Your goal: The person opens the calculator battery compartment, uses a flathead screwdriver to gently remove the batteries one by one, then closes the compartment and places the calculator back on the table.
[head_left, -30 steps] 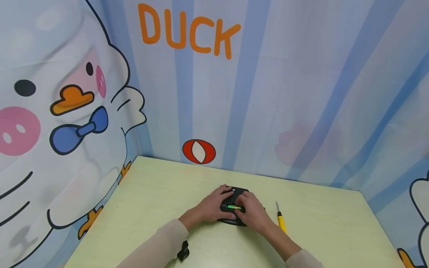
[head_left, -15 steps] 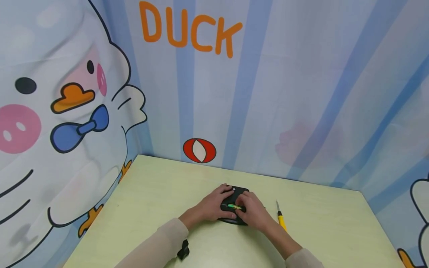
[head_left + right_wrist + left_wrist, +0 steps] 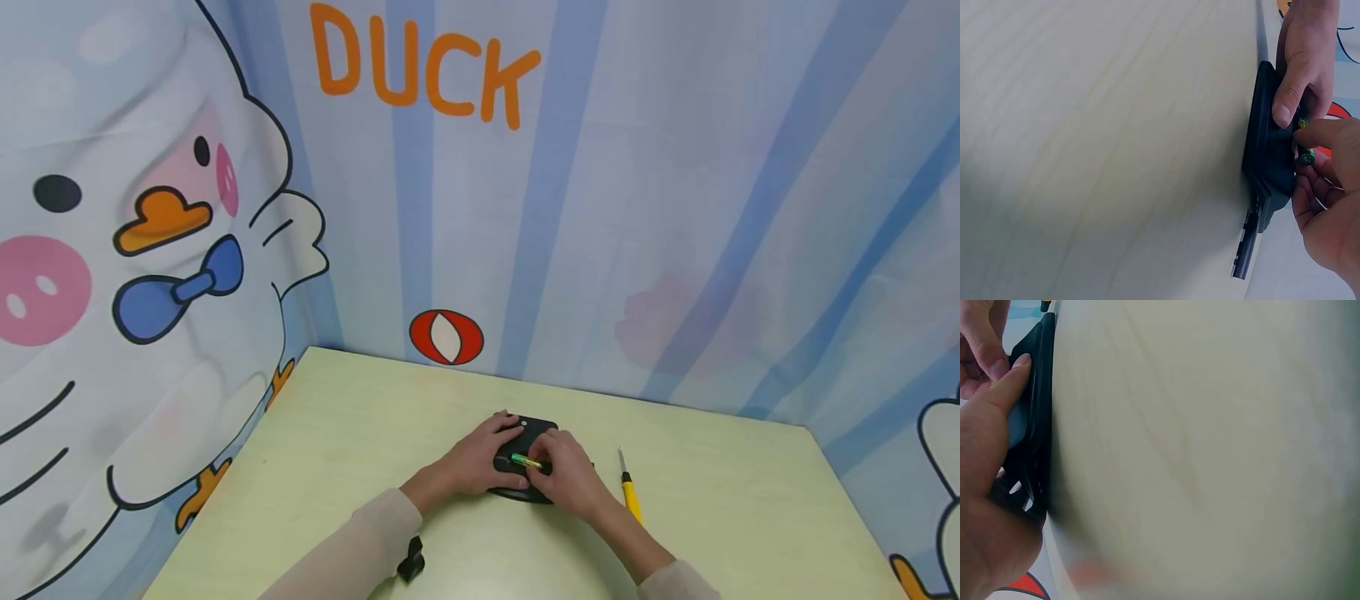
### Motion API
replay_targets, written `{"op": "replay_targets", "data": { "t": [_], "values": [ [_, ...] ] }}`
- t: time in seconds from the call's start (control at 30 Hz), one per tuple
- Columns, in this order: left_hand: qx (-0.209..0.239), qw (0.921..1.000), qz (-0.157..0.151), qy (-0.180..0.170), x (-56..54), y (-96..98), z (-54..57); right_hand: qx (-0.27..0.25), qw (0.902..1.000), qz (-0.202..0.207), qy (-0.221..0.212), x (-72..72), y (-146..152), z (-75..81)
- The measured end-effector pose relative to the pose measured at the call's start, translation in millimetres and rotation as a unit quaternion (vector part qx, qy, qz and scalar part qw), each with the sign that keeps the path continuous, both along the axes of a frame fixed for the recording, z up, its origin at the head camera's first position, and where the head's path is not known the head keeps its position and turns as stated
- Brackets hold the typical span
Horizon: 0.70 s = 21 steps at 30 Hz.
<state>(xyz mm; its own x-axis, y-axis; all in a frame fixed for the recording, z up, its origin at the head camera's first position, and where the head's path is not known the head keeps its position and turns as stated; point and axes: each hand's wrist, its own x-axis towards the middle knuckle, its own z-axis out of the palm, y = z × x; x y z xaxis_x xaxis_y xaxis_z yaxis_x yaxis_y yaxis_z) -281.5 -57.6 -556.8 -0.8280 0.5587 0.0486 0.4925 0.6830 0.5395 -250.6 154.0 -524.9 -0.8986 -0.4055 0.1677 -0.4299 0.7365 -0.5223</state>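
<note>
A black plastic device point(image 3: 536, 429) lies on the table. My left hand point(image 3: 476, 458) holds it down from the left, fingers at the far edge and thumb along the near side. My right hand point(image 3: 570, 475) pinches a green and gold battery point(image 3: 527, 460) between thumb and fingers, over the device's middle. In the right wrist view, the battery point(image 3: 1305, 157) sits at the device's upper face, its end toward the camera. The left thumb point(image 3: 1284, 112) presses on the device nearby. The right fingers hide part of the battery.
To the right of the device lies a screwdriver point(image 3: 630, 493) with a yellow handle. A small black piece point(image 3: 410, 560) is beside the left sleeve. A black bar point(image 3: 1245, 247) sticks out by the device's end. The printed curtain point(image 3: 600, 208) stands behind the table point(image 3: 360, 417).
The battery has tilted and shifted slightly to the right within my right hand's pinch. My left hand stays in place on the device.
</note>
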Motion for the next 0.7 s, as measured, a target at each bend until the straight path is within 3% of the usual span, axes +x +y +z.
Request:
{"op": "replay_targets", "data": {
  "t": [0.43, 0.7],
  "values": [
    [0.005, 0.9999, 0.007, -0.01, 2.6, 0.7, 1.9, -0.058, 0.9974, -0.038, 0.017, 7.2, 7.7, 3.7],
    [-0.001, 0.9997, 0.015, -0.017, 1.5, 1.8, 0.3, -0.093, 0.9927, -0.057, 0.052, 3.8, 15.0, 10.5]
  ]
}}
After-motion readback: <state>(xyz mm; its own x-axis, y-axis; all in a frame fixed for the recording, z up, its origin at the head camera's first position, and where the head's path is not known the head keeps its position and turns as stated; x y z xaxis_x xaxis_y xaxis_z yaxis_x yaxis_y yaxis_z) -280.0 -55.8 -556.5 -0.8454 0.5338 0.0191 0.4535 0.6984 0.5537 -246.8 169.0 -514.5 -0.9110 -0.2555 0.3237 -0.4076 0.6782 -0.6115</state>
